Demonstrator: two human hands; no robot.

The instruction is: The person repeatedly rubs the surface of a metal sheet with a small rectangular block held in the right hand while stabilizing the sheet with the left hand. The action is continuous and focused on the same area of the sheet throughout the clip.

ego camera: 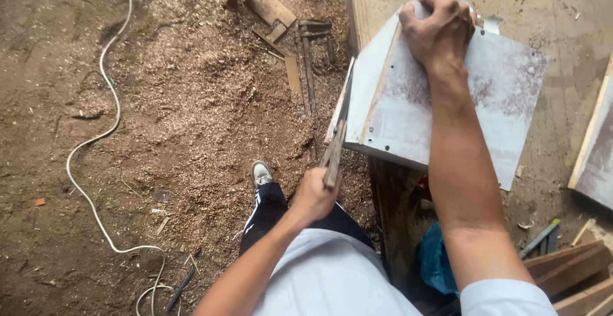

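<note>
1. On the workbench (562,29), one grey board (447,99) lay flat, its near corner overhanging the bench edge.
2. One right hand (440,29) was clenched over the far edge of the board, fingers curled down and pressing on it.
3. One left hand (316,195) gripped the handle of one saw (337,134); the blade ran along the left edge of the board.
4. One thin strip (381,80) of pale wood crossed the board near its left edge.
5. One white cable (96,163) snaked over the sawdust floor (179,99) at the left, well apart from the bench.
6. One shoe (260,173) stood on the sawdust below the saw.
7. Several wood offcuts (271,6) lay on the floor beyond the saw; the exact count could not be told.
8. One second board (597,156) lay at the right edge of the bench, only partly in view.
9. One blue bag (434,258) sat under the bench, beside the right forearm.
</note>
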